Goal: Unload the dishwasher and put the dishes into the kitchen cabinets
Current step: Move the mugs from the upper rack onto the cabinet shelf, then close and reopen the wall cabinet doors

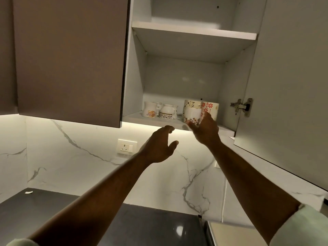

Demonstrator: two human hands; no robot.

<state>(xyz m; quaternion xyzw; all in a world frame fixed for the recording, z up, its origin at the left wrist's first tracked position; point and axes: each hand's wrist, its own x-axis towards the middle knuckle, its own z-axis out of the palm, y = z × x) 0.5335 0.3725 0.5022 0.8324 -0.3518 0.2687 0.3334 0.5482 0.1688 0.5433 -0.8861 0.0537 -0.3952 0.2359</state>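
1. Overhead, we see the open grey cabinet [136, 77]; its smooth bottom shelf [140, 118] holds glossy mugs.
2. Rounded white mugs [166, 112] stand left, straight-sided flowered mugs [211, 106] right.
3. Our right hand [205, 129], fingers spread and released, frames the front mug [192, 114] at the shelf edge; we cannot tell whether they touch.
4. Our left hand [159, 146] hangs below, fingers loosely curled, holding nothing.

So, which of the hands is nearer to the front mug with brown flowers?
Right. The right hand sits beside the mug, at its lower right; the left hand hovers lower left, below the shelf.
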